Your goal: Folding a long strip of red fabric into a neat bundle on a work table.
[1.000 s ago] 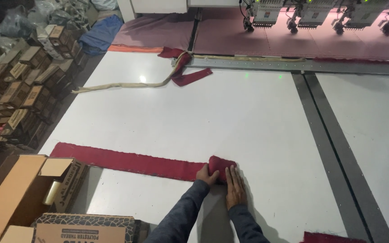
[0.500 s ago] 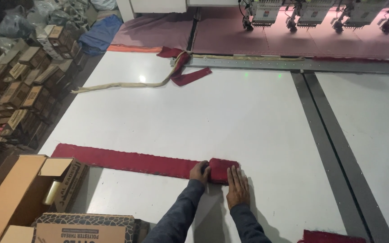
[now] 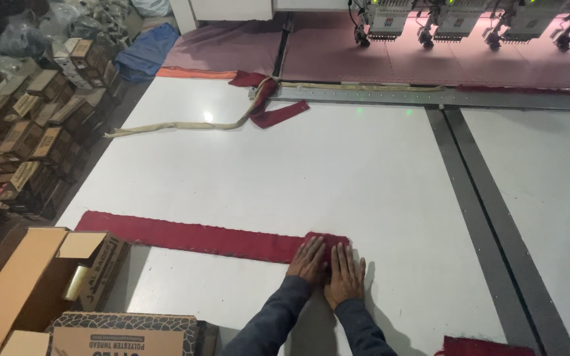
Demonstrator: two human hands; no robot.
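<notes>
Your one head camera looks steeply down and forward across the white tabletop point(image 3: 311, 171), hands near the bottom edge.

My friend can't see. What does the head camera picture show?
Both hands, the left hand and right hand, press flat on the folded end of a long dark red cloth strip lying on a big white table. Open cardboard boxes sit at the left.

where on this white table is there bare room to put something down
Widest bare patch: between the red fabric strip and the beige strap. Also right of the grey rails. Crowded by the open carton and both hands, left hand, right hand.
</notes>
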